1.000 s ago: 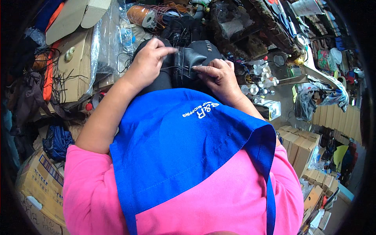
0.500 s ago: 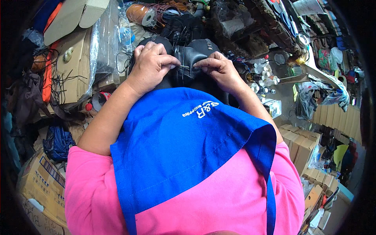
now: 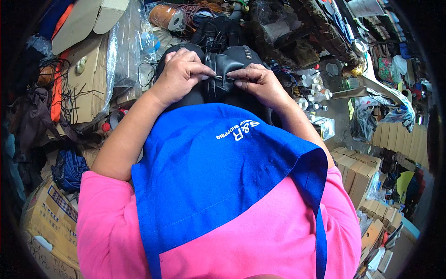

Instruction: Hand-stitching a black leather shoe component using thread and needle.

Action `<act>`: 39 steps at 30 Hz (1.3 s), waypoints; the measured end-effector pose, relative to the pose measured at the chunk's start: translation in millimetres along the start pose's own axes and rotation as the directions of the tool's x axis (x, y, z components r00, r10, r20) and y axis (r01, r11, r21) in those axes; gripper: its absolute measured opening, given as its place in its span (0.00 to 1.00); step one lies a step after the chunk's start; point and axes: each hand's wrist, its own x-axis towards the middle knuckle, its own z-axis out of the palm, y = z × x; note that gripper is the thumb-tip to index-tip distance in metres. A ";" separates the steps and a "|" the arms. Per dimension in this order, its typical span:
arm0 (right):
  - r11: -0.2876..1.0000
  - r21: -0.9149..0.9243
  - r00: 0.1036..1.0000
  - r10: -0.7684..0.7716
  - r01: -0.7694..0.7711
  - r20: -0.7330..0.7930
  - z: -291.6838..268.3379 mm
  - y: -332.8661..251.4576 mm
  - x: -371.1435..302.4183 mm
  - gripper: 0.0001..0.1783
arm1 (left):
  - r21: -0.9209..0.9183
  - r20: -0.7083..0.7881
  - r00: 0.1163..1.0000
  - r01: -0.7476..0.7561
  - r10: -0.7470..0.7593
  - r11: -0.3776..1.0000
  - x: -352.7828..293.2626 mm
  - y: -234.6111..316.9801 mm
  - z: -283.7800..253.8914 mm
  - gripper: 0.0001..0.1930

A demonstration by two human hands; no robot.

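A black leather piece (image 3: 214,88) with a seam rests between my dark-clad knees; its full shape is hidden. My left hand (image 3: 182,74) is over its left side, thumb and index finger pinched on a thin, pale needle (image 3: 219,76) that lies across the leather. From the right, my right hand (image 3: 258,83) reaches onto the same leather, its thumb and index finger closed close to the needle's other end. What those right fingertips grip is too small to make out. A blue apron (image 3: 218,162) covers my lap.
Beyond my knees lie black shoes (image 3: 218,35) and an orange spool (image 3: 166,17). Flattened cardboard (image 3: 86,76) and clear plastic (image 3: 127,60) are at the left. Several small bottles (image 3: 316,88) stand to the right, with stacked boxes (image 3: 355,174) nearer me.
My right hand has shifted slightly left, its fingertips now nearer the needle. My left hand has moved a little, still pinching the needle.
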 end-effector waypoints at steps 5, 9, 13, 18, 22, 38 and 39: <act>0.987 0.148 0.996 0.075 -0.069 -0.042 4.9 5.5 5.0 0.16 | -0.009 0.048 0.998 0.034 -0.033 0.999 3.0 -5.4 5.0 0.10; 0.985 0.165 0.999 0.053 -0.051 -0.008 3.7 9.2 8.3 0.16 | -0.079 0.110 0.991 0.089 -0.080 0.993 7.4 -9.6 2.6 0.10; 0.994 0.103 0.998 0.041 -0.045 0.042 -1.7 8.6 7.5 0.17 | -0.077 0.152 0.986 0.088 -0.076 0.993 7.3 -12.3 -1.0 0.11; 0.994 0.095 0.998 0.046 -0.050 0.044 -0.8 8.5 6.3 0.16 | -0.074 0.148 0.986 0.089 -0.078 0.993 5.4 -11.4 0.1 0.11; 0.977 0.205 0.998 0.056 -0.053 -0.010 7.2 10.0 7.6 0.17 | -0.063 0.149 0.983 0.119 -0.108 0.991 7.2 -9.1 3.3 0.07; 0.846 0.453 0.959 0.255 -0.281 0.119 -4.3 -7.3 7.9 0.14 | -0.040 0.047 0.993 0.111 -0.109 0.993 3.9 0.5 1.0 0.08; 0.833 0.492 0.966 0.238 -0.254 0.097 -9.7 -5.4 8.2 0.13 | -0.051 0.059 0.995 0.088 -0.085 0.995 3.1 -2.4 -0.2 0.08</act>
